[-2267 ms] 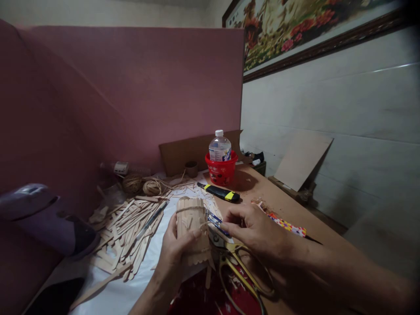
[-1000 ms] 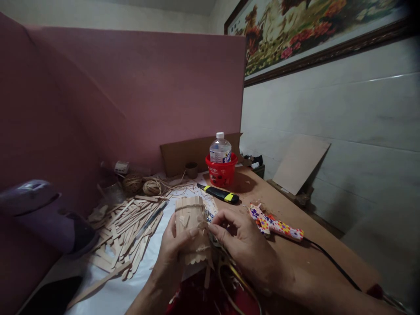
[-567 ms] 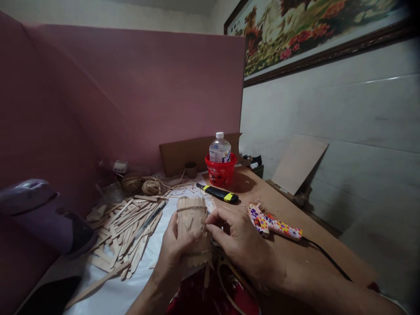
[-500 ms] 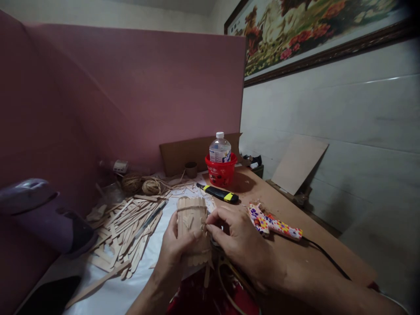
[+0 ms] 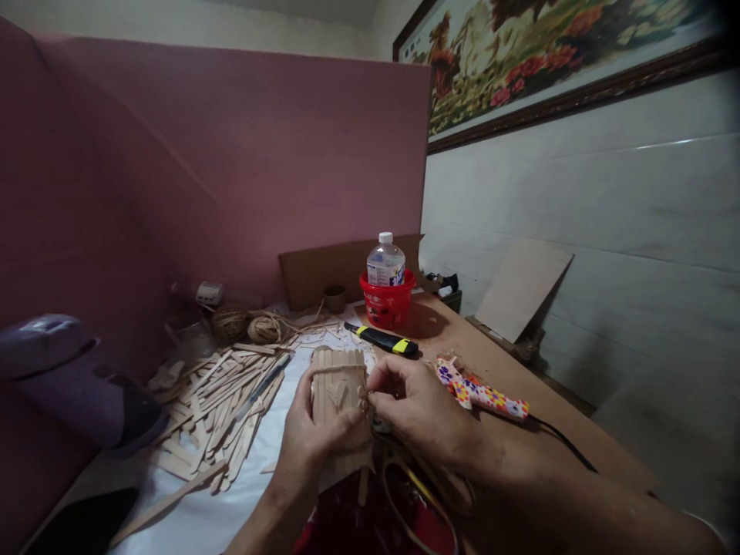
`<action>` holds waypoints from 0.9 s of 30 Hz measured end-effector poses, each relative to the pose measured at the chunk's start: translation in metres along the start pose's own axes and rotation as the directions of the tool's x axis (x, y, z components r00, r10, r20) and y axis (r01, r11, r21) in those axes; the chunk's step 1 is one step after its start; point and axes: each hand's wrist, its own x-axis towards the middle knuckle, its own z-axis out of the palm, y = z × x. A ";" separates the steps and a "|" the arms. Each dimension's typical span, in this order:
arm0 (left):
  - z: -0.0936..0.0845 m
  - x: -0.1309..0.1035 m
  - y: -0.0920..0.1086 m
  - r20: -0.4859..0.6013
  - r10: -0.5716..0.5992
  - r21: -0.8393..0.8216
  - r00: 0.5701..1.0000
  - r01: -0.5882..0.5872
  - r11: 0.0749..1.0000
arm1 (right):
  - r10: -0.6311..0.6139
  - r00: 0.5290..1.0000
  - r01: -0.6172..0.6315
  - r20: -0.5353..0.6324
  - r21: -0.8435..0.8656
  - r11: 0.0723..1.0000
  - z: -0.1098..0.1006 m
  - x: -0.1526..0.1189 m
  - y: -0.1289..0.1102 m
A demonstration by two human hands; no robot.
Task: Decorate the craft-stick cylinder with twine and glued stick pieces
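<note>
So the thing in play is a cup made of wooden craft sticks (image 5: 328, 405), and I'm calling that the middle of the clock. The left hand (image 5: 306, 439) has it gripped from about 8 o'clock, thumb across the front, just under a little raised heart (image 5: 338, 393). There's a twine band (image 5: 340, 369) around it near the top. The right hand (image 5: 419, 405) is at 3 o'clock, thumb and index bunched up at the cup's edge; can't tell if they're pinching anything. Gold-handled scissors (image 5: 428, 493) sit around 5, partly under that hand. Further out at 3 there's a flowery glue gun (image 5: 491, 398), at 1 a black-and-yellow utility knife (image 5: 381, 339) with a red bucket (image 5: 386, 307) beyond it, at 9 a messy stick pile (image 5: 216, 405), and two twine balls (image 5: 264, 329) up at 10.
</note>
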 end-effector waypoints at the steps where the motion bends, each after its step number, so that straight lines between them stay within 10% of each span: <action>1: 0.000 0.000 -0.001 -0.007 0.007 0.019 1.000 -0.007 1.000 | 0.022 1.000 -0.022 0.003 0.035 0.999 0.000 0.000 0.001; 17: 0.002 -0.002 0.000 -0.026 0.073 0.117 0.997 -0.070 0.991 | 0.349 0.911 -0.413 0.222 0.470 0.780 0.003 -0.009 -0.009; 23: 0.001 -0.002 0.001 0.023 0.048 0.122 0.999 -0.050 0.991 | 0.314 0.927 -0.368 0.203 0.342 0.865 0.001 -0.008 -0.006; 27: 0.000 -0.003 0.002 0.086 -0.037 -0.019 0.996 0.039 0.999 | 0.044 0.998 -0.050 0.048 0.136 0.989 0.001 -0.013 -0.004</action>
